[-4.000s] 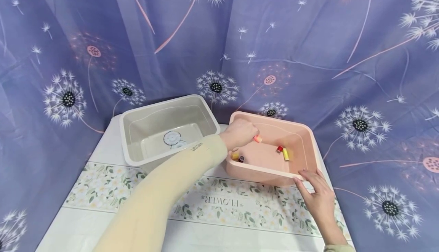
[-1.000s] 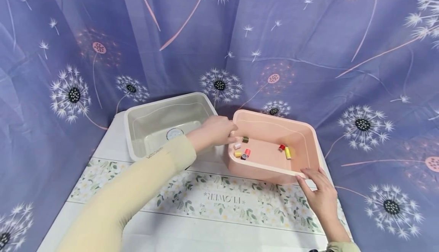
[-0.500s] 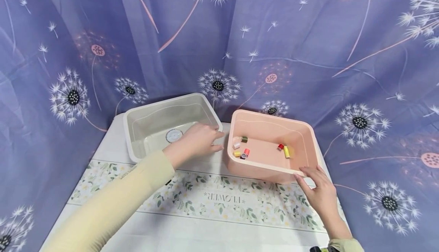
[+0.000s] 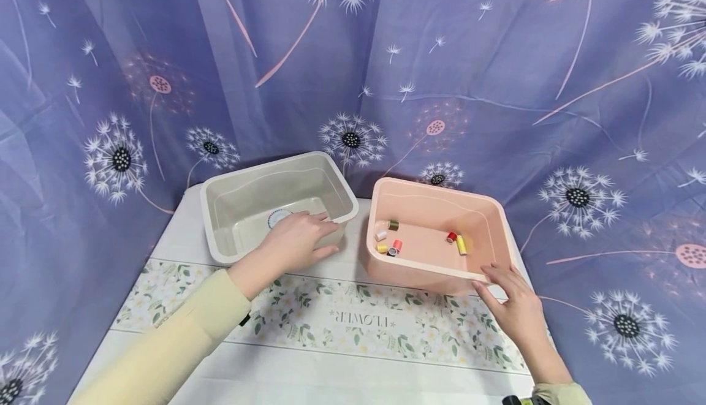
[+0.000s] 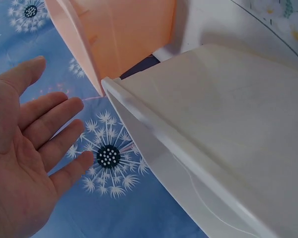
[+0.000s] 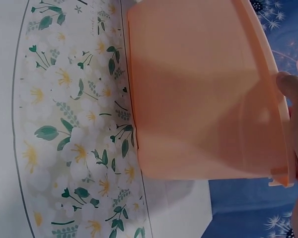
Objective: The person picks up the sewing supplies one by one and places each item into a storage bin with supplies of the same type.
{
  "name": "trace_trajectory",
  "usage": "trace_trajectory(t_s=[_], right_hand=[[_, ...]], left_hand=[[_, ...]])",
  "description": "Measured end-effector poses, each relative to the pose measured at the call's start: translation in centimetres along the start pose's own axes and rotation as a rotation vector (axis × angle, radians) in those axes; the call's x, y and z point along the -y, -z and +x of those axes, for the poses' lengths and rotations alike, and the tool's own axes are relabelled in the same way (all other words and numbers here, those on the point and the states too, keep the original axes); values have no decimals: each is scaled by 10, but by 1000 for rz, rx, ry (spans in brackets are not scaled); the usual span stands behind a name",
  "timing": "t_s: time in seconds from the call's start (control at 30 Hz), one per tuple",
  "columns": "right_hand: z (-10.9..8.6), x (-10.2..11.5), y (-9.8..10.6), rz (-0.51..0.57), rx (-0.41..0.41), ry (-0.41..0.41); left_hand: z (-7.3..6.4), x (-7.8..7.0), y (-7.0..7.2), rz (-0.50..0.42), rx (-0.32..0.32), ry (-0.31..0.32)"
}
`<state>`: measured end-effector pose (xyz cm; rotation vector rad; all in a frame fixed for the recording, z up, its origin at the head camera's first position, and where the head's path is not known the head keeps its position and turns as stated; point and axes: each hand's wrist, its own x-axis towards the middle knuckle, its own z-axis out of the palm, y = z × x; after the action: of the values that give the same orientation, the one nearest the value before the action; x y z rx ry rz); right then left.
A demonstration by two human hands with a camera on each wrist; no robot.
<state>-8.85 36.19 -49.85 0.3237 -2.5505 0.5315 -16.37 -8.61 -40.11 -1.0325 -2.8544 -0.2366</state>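
My left hand (image 4: 295, 239) hovers by the front right side of the grey bin (image 4: 349, 212), fingers spread and holding nothing. In the left wrist view its palm and straight fingers (image 5: 57, 131) are bare. At the front right corner of the pink bin (image 4: 436, 273), my right hand (image 4: 513, 310) pinches the rim, thumb outside and fingers inside. Small thread spools lie in the pink bin: dark green (image 4: 393, 225), white (image 4: 380, 234), yellow, coral (image 4: 398, 245) and black ones at the left, a red spool (image 4: 451, 237) and a taller yellow spool (image 4: 461, 245) at the right.
Both bins stand side by side on a white table with a flowered strip (image 4: 331, 331), a narrow gap between them. A round white patterned disc (image 4: 278, 217) shows on the grey bin's floor, partly behind my left hand. A purple dandelion curtain (image 4: 353, 74) hangs close behind.
Four seconds ago my left hand held the coral spool over the pink bin. It has since let go and moved left, out over the grey bin's front. My right hand stays at the rim.
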Motion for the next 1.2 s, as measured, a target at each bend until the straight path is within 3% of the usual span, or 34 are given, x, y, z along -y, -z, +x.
trace_trajectory(t_s=[0.33, 0.5, 0.7, 0.97, 1.2], right_hand=[[2, 10, 10, 13, -4, 29], [-4, 19, 17, 21, 24, 13], [-14, 30, 23, 29, 12, 8], [-27, 42, 29, 32, -6, -33], [-40, 43, 28, 34, 1, -100]], left_hand=[[-29, 5, 5, -27, -66, 53], [-50, 9, 2, -35, -84, 77], [-74, 5, -4, -48, -151, 108], [-102, -3, -21, -42, -282, 157], [-127, -9, -40, -61, -349, 227]])
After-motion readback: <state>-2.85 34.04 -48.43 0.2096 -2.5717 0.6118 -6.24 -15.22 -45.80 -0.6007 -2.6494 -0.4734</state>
